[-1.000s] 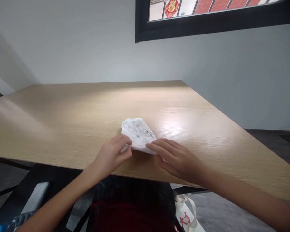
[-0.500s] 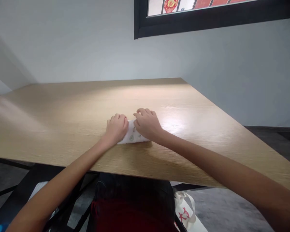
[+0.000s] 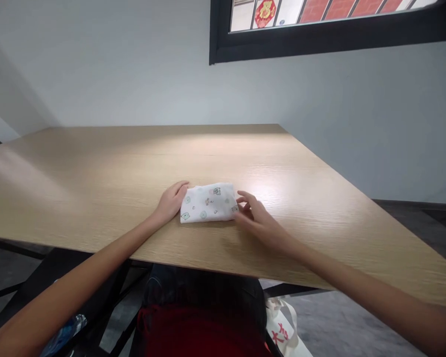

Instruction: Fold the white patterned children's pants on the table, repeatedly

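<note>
A small white cloth [image 3: 208, 203] with tiny printed figures lies folded into a flat rectangle on the wooden table [image 3: 96, 168], near its front edge. My left hand [image 3: 172, 200] rests against the cloth's left end, fingers curved along its edge. My right hand [image 3: 255, 216] sits at the cloth's right end, fingers loosely spread, fingertips touching its lower right corner. Neither hand lifts the cloth.
A grey wall rises behind the table, with a dark-framed window [image 3: 319, 29] at the upper right. Below the front edge are black chair parts [image 3: 63, 267], dark and red clothing [image 3: 200, 322] and a white bag with red print [image 3: 284, 332] on the floor.
Both hands folded the cloth forward and pressed on top of it. Now they have slid apart to its two ends, and the cloth lies as a neat flat rectangle.
</note>
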